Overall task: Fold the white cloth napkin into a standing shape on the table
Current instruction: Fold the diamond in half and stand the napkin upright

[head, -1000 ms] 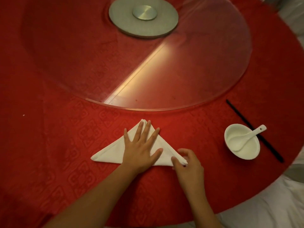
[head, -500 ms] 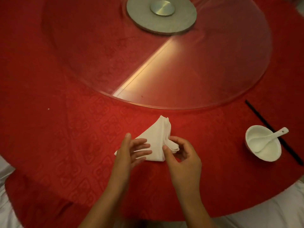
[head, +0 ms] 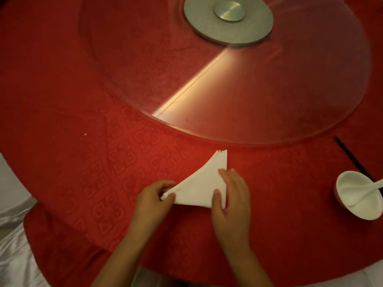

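White cloth napkin (head: 200, 186), folded into a narrow triangle, lies flat on the red patterned tablecloth (head: 87, 166) near the table's front edge, between the two hands. Its long axis runs diagonally: the frayed, layered tip points up and away toward the glass turntable (head: 259, 104), while the opposite corner points lower left. That lower-left corner is partly hidden inside the left hand (head: 154, 200), whose thumb and fingers are pinched closed on it. The right hand (head: 232, 198) covers the napkin's right edge and lower right corner; its thumb presses on the cloth and its fingers curve loosely over the fold, so the edge beneath cannot be seen. Motion blur softens the right fingers. The turntable is a clear disc with a pale reflected streak, cut off at the top and right, resting on a grey metal hub (head: 228, 19). At far right a white ceramic bowl (head: 358, 198) holds a white spoon (head: 371, 187) whose handle is cropped by the frame; behind the bowl lie black chopsticks (head: 350, 155), their near ends hidden by the bowl.
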`<state>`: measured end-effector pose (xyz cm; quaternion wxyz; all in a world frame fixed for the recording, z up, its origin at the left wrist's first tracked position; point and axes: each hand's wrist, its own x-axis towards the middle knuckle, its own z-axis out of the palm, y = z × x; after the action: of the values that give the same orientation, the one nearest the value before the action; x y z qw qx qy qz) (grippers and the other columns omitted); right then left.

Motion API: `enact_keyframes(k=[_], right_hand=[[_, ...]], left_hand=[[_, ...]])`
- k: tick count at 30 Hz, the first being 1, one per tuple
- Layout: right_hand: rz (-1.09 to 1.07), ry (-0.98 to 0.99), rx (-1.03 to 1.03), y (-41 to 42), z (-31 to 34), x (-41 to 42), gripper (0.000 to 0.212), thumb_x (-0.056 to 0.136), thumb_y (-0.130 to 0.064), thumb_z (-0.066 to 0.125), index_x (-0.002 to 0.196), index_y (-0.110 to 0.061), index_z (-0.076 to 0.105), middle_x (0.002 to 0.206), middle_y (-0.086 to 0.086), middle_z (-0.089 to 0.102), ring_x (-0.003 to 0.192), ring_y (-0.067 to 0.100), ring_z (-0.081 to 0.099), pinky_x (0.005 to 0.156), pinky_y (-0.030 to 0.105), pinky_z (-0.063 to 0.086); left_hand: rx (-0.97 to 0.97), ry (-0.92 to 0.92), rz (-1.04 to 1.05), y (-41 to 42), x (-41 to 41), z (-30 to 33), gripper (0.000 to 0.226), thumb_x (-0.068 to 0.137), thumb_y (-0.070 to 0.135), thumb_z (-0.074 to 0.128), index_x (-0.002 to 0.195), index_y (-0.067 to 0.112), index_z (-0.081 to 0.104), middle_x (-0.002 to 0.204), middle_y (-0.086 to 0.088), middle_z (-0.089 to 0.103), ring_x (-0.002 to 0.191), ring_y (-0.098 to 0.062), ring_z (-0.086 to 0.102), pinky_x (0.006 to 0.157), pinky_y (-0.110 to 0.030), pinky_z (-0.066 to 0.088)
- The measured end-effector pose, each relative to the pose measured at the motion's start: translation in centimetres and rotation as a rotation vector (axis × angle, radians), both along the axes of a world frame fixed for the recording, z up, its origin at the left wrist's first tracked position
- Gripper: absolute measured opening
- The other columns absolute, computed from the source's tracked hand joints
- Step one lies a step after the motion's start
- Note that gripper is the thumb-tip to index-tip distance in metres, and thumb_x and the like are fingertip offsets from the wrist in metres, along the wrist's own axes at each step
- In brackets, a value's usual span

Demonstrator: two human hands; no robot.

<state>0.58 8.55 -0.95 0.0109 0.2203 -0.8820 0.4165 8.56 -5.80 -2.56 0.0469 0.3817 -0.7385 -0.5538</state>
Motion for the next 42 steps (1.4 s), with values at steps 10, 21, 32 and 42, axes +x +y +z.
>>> enact_keyframes(k=[10,21,32,42], right_hand=[[0.328,0.167,0.690,-0.6,-4.0,-5.8,0.058,0.092,-0.040,0.027,0.146,-0.023,0.018,0.156,0.004,0.016,0.144,0.022,0.008,0.112,0.052,0.011],[0.332,0.158,0.750,-1.3,-7.7,-5.9,0.055,0.092,-0.046,0.026,0.144,-0.041,0.009,0.157,0.011,0.002,0.144,0.033,-0.003,0.110,0.059,0.000],[0.308,0.121,0.804,-0.7,-5.9,-6.3,0.061,0.090,-0.048,0.027,0.146,-0.029,0.011,0.155,0.008,0.011,0.143,0.027,0.011,0.108,0.061,0.014],[0.226,0.026,0.830,-0.4,-5.5,-6.2,0.072,0.092,-0.048,0.034,0.146,-0.026,-0.009,0.157,0.004,-0.004,0.144,0.021,-0.004,0.112,0.056,0.003]], left_hand=[[-0.825,-0.068,-0.331,3.7,-0.4,-1.7,0.058,0.090,0.026,0.036,0.146,0.017,0.024,0.155,-0.009,0.020,0.144,-0.021,0.013,0.113,-0.055,0.010],[-0.792,-0.233,-0.535,4.7,-0.4,-6.6,0.062,0.092,0.044,0.031,0.148,0.021,0.020,0.155,-0.003,0.021,0.144,-0.019,0.016,0.110,-0.055,0.017],[-0.804,-0.244,-0.715,2.5,1.6,-4.6,0.064,0.088,0.048,0.038,0.145,0.022,0.029,0.152,-0.003,0.028,0.141,-0.019,0.022,0.108,-0.054,0.017],[-0.843,-0.286,-0.837,0.9,3.2,-4.0,0.071,0.087,0.058,0.036,0.145,0.018,0.030,0.152,-0.005,0.027,0.139,-0.023,0.026,0.107,-0.053,0.015]])
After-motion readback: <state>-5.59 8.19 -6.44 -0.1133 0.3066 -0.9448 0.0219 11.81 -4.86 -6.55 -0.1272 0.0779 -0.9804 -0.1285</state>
